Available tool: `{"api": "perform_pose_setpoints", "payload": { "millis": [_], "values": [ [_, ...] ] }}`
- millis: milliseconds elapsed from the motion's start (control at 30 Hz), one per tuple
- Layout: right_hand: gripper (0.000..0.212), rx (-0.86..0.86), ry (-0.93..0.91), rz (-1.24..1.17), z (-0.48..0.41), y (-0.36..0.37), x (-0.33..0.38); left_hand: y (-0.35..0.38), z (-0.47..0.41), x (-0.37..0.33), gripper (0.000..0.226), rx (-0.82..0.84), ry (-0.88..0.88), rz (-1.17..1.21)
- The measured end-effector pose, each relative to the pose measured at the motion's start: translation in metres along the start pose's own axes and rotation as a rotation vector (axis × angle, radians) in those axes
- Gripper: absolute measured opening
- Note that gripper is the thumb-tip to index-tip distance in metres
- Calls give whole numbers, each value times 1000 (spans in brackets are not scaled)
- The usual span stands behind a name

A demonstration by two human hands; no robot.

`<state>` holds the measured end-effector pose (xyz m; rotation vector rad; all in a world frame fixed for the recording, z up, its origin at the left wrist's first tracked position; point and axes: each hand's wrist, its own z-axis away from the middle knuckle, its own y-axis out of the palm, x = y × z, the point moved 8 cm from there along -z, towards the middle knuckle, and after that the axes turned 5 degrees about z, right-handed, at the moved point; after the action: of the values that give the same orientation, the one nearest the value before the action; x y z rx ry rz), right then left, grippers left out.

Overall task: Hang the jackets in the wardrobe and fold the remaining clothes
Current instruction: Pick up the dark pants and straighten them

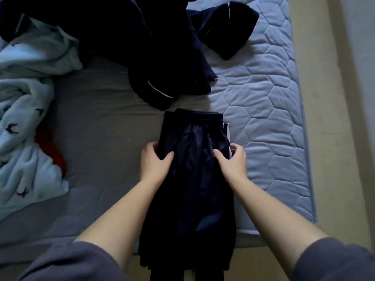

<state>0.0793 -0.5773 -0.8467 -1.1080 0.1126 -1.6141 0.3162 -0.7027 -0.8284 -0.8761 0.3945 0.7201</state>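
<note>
Head: left hand [154, 161], right hand [233, 161] pinch dark trousers [195, 185], apparently.

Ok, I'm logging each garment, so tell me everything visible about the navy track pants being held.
The navy track pants look like shiny, smooth synthetic cloth, with a gathered elastic waistband and a white stripe along their right edge. They lie lengthwise on the bed, legs folded together, waistband farthest away, leg ends hanging over the near edge. The left hand and right hand grip the two sides below the waistband.
</note>
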Motion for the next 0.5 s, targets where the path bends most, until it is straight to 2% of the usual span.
{"api": "perform_pose_setpoints", "payload": {
  "millis": [100,167,267,367,500],
  "values": [
    [42,121,156,-102,26,2,-32,3,26,36,68,113,-157,131],
    [33,283,259,-162,44,10,-53,13,39,57,61,256,-219,153],
    [39,492,360,-197,69,24,-78,24,47,73,46,403,-248,193],
    [39,562,418,-234,83,24,-88,26,52,80,29,468,-278,213],
    [35,579,441,-282,99,11,-86,16,66,76,26,473,-263,211]
  ]
}}
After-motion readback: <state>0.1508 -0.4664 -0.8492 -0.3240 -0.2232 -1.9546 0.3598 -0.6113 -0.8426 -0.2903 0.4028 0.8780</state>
